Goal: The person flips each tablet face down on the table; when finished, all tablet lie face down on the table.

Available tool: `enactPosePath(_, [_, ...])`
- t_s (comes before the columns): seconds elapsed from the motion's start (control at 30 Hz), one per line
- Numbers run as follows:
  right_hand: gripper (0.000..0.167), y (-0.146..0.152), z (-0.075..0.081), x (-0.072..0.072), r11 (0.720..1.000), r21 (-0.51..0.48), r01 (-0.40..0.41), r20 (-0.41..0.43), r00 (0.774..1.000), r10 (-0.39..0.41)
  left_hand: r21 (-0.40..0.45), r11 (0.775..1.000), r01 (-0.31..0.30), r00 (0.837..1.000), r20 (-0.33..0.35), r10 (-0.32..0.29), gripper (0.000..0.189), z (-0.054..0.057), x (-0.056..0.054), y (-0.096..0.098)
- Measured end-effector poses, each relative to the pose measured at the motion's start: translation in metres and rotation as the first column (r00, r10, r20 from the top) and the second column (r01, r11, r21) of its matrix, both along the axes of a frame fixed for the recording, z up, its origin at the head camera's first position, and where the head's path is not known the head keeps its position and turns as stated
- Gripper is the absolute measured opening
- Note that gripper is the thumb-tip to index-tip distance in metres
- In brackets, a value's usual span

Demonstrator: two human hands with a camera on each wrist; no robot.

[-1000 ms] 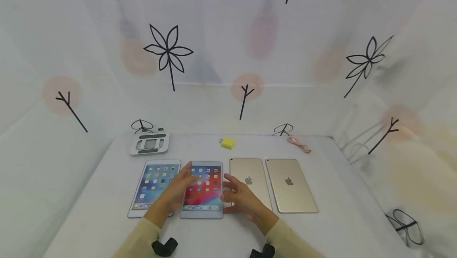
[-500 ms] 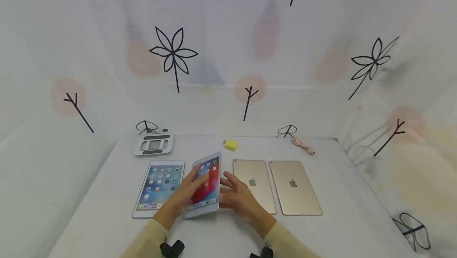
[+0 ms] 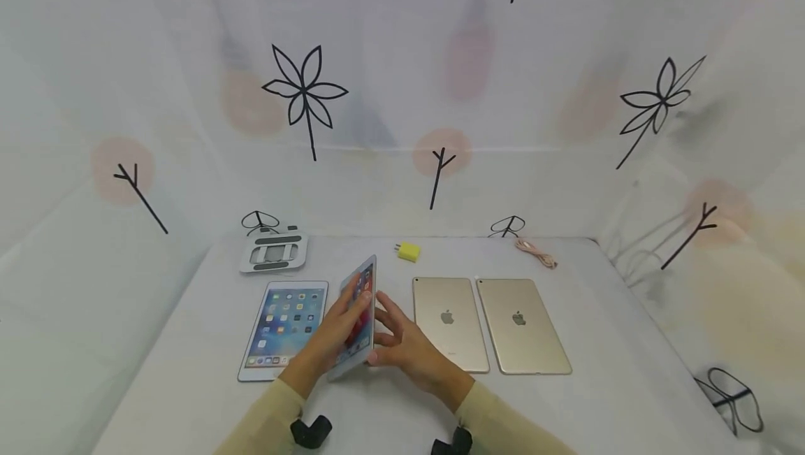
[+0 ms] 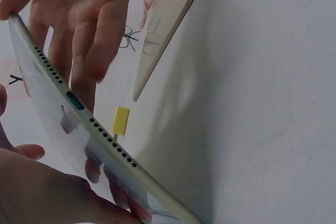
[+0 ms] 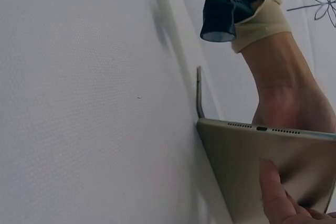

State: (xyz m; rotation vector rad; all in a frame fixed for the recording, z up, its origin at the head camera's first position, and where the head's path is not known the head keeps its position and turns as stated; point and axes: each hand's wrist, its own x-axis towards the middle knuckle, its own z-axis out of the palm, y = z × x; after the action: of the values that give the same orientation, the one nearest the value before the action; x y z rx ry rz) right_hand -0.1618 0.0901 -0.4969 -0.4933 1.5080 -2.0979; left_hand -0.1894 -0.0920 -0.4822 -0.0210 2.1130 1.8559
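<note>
In the head view, my left hand [image 3: 333, 333] grips a white-framed tablet [image 3: 361, 329], its screen lit red and blue. The tablet stands steeply tilted, right edge raised, screen facing left. My right hand [image 3: 409, 350] is at its raised edge, thumb tip on the rim and fingers spread behind the back. The right wrist view shows a right fingertip [image 5: 270, 174] over the tablet's gold back [image 5: 236, 166]. The speaker holes and charging port show along the tablet's bottom edge [image 4: 100, 121] in the left wrist view. Left of it, a second lit tablet [image 3: 286, 329] lies face up.
Two gold tablets, one nearer [image 3: 448, 322] and one farther right [image 3: 522, 322], lie face down on the white table [image 3: 604, 399]. Behind are a white folding stand [image 3: 274, 251], a yellow charger plug [image 3: 409, 251] and a coiled pink cable [image 3: 536, 254]. Patterned cloth surrounds the table.
The red-screened tablet was lying flat between both hands. Its right edge has been raised and it has turned steeply to face left; the right hand has moved left along with it.
</note>
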Motion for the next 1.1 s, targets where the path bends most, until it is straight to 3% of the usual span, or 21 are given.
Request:
enactPosePath(0.27, [0.096, -0.011, 0.000, 0.000, 0.999, 0.041, -0.023, -0.048, 0.999, 0.025, -0.040, 0.999, 0.012, 0.997, -0.082, -0.016, 0.074, -0.002, -0.001, -0.001])
enactPosePath(0.53, [0.094, -0.017, 0.000, 0.001, 0.998, 0.053, -0.034, -0.065, 0.997, 0.038, 0.033, 0.999, 0.010, 0.996, -0.090, -0.007, 0.075, 0.002, 0.002, -0.002])
enactPosePath(0.8, [0.090, -0.014, 0.003, 0.004, 0.988, 0.152, 0.011, -0.160, 0.987, 0.014, 0.059, 0.998, -0.033, 0.984, -0.174, 0.042, 0.065, 0.010, 0.005, 0.001])
enactPosePath(0.97, [0.088, -0.012, 0.007, 0.008, 0.960, 0.273, 0.066, -0.239, 0.971, 0.002, 0.127, 0.990, -0.055, 0.971, -0.223, 0.083, 0.064, 0.015, 0.004, -0.002])
enactPosePath(1.1, [0.088, -0.007, 0.010, 0.009, 0.919, 0.368, 0.143, -0.365, 0.931, 0.002, 0.148, 0.986, -0.080, 0.963, -0.243, 0.115, 0.063, 0.018, 0.002, -0.007])
